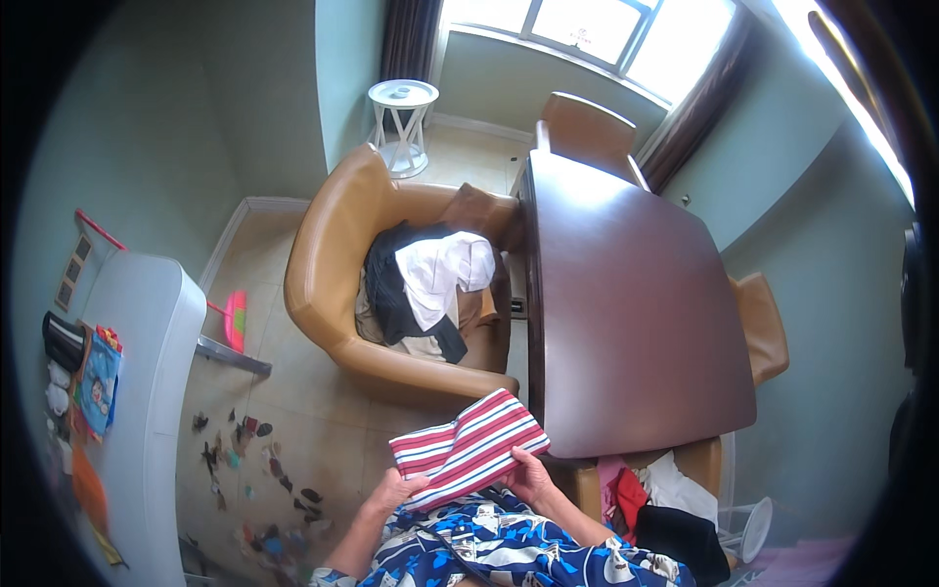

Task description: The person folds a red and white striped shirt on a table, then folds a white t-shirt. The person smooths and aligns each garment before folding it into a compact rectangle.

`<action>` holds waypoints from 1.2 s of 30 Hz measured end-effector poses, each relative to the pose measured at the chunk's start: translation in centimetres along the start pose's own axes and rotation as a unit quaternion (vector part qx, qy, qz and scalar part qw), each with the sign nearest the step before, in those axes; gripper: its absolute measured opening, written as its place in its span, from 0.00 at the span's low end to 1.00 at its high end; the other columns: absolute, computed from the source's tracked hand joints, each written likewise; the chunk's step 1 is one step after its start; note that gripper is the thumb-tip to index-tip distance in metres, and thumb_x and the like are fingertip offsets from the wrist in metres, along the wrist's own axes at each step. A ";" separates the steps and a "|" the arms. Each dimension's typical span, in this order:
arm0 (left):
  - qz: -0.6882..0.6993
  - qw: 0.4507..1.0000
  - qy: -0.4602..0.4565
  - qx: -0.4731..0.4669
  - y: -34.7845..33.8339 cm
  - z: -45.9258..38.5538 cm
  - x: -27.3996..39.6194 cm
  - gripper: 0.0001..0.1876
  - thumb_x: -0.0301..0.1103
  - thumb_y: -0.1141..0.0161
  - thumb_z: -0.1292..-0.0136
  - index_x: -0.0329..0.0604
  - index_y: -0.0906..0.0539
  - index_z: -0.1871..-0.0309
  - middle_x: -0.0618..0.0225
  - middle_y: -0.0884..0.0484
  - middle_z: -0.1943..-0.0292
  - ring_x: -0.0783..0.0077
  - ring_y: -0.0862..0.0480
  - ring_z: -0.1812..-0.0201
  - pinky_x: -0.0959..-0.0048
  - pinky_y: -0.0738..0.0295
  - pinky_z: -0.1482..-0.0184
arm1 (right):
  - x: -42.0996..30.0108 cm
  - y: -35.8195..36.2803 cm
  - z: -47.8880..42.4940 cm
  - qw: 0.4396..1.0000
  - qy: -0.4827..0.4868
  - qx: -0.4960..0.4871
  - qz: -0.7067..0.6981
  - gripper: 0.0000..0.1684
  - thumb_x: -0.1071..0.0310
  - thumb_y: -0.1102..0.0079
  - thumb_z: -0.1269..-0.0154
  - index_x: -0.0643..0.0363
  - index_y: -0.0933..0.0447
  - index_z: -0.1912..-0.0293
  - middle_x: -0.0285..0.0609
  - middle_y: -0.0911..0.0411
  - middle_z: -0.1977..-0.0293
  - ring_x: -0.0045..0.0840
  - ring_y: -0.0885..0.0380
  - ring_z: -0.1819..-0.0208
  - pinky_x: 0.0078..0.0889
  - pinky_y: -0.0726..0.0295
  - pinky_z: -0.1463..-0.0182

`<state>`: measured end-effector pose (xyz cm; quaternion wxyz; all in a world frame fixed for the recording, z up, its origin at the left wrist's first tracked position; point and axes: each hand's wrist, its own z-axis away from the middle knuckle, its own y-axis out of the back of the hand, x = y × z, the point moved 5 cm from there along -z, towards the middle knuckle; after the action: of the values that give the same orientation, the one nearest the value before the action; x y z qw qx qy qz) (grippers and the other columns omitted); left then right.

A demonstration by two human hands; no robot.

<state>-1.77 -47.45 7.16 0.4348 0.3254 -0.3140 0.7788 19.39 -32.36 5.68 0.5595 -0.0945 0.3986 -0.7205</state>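
A folded striped cloth [469,447] in red, white and blue spans the space between my two hands, just in front of my patterned blue garment [469,547]. My left hand [396,490] pinches its lower left corner, thumb on top. At the right edge my right hand [530,477] grips it the same way, with the fingers hidden underneath. Beyond the cloth stands a tan leather armchair [323,293]. On its seat lie a white garment [440,275], a black garment [385,293] and some beige and brown cloth.
A dark wooden table [638,315] stands to the right, with tan chairs [759,326] around it. Red, white and black clothes [678,491] are heaped on a near chair. Shoes and small items [271,469] litter the floor at left, beside a white cabinet [158,411] and a pink broom [235,321].
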 end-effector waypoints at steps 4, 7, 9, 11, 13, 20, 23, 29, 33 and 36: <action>0.012 0.999 -0.031 0.033 0.7 0.2 0.8 0.26 0.36 0.29 0.46 0.34 0.21 0.46 0.62 0.17 0.53 0.72 0.18 0.54 0.71 0.23 0.48 | 0.0 -0.9 -1.4 1.000 -0.011 0.017 0.013 0.30 0.68 0.33 0.44 0.59 0.34 0.44 0.46 0.22 0.51 0.37 0.21 0.48 0.44 0.18 0.46; 0.007 0.997 -0.022 0.074 -0.3 2.5 1.3 0.24 0.36 0.30 0.46 0.33 0.20 0.48 0.62 0.16 0.54 0.72 0.17 0.56 0.72 0.22 0.50 | 0.3 -1.0 -1.5 1.000 -0.012 0.027 -0.004 0.31 0.69 0.32 0.45 0.59 0.34 0.43 0.46 0.23 0.50 0.37 0.23 0.45 0.49 0.21 0.42; 0.008 0.994 -0.033 0.102 0.2 2.3 2.9 0.23 0.35 0.31 0.45 0.33 0.19 0.49 0.62 0.16 0.55 0.71 0.17 0.56 0.72 0.22 0.49 | 0.4 -2.3 -3.3 1.000 -0.031 0.000 -0.003 0.32 0.68 0.32 0.45 0.59 0.34 0.42 0.46 0.23 0.49 0.39 0.24 0.44 0.53 0.24 0.40; 0.020 0.988 -0.076 0.133 2.2 0.5 5.9 0.22 0.35 0.32 0.45 0.32 0.19 0.49 0.62 0.16 0.55 0.71 0.17 0.55 0.71 0.22 0.49 | -0.8 -5.5 -7.4 0.999 -0.029 -0.034 0.002 0.32 0.68 0.33 0.46 0.59 0.33 0.42 0.46 0.23 0.48 0.40 0.25 0.43 0.56 0.26 0.39; 0.052 0.985 -0.079 0.144 3.3 1.7 5.3 0.22 0.33 0.34 0.44 0.32 0.20 0.47 0.61 0.16 0.53 0.71 0.17 0.53 0.71 0.22 0.48 | 1.4 -5.0 -8.8 0.996 -0.070 -0.055 0.021 0.33 0.67 0.33 0.46 0.58 0.33 0.41 0.45 0.24 0.46 0.41 0.25 0.43 0.58 0.26 0.39; 0.050 0.976 -0.152 0.151 5.4 4.6 2.4 0.30 0.37 0.34 0.44 0.36 0.26 0.38 0.60 0.20 0.45 0.67 0.23 0.43 0.66 0.32 0.36 | 4.2 -8.2 -6.5 0.981 -0.128 -0.137 0.041 0.37 0.65 0.33 0.45 0.56 0.35 0.36 0.43 0.26 0.42 0.39 0.29 0.39 0.53 0.31 0.34; 0.132 0.956 -0.204 0.166 5.4 4.3 1.2 0.30 0.35 0.33 0.46 0.37 0.26 0.39 0.61 0.20 0.44 0.67 0.24 0.42 0.66 0.33 0.35 | 4.4 -8.0 -9.8 0.978 -0.138 -0.136 0.075 0.40 0.58 0.32 0.44 0.56 0.37 0.34 0.43 0.28 0.39 0.40 0.30 0.37 0.54 0.34 0.33; 0.126 0.941 -0.229 0.213 10.8 8.6 1.6 0.26 0.31 0.35 0.45 0.38 0.25 0.40 0.64 0.19 0.47 0.69 0.22 0.45 0.67 0.31 0.37 | 9.5 -12.8 -11.8 0.954 -0.187 -0.189 0.135 0.46 0.46 0.31 0.46 0.53 0.38 0.33 0.42 0.31 0.37 0.40 0.32 0.36 0.56 0.31 0.35; 0.148 0.929 -0.264 0.213 15.8 12.3 1.6 0.24 0.30 0.36 0.45 0.38 0.24 0.42 0.66 0.18 0.49 0.72 0.22 0.46 0.69 0.32 0.38 | 15.1 -17.8 -11.5 0.943 -0.210 -0.179 0.186 0.51 0.39 0.32 0.48 0.49 0.42 0.31 0.43 0.35 0.35 0.43 0.35 0.34 0.63 0.32 0.36; 0.119 0.909 -0.311 0.249 21.4 15.9 2.2 0.25 0.30 0.36 0.45 0.38 0.25 0.42 0.67 0.19 0.49 0.72 0.23 0.47 0.69 0.32 0.38 | 20.3 -25.0 -8.4 0.931 -0.178 -0.222 0.228 0.54 0.40 0.33 0.49 0.49 0.46 0.29 0.47 0.40 0.32 0.47 0.41 0.31 0.68 0.38 0.34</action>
<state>-17.87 -67.77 13.89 0.1242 0.6090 -0.2656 0.7370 -10.99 -44.88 10.82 0.7353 -0.2494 0.4534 -0.4377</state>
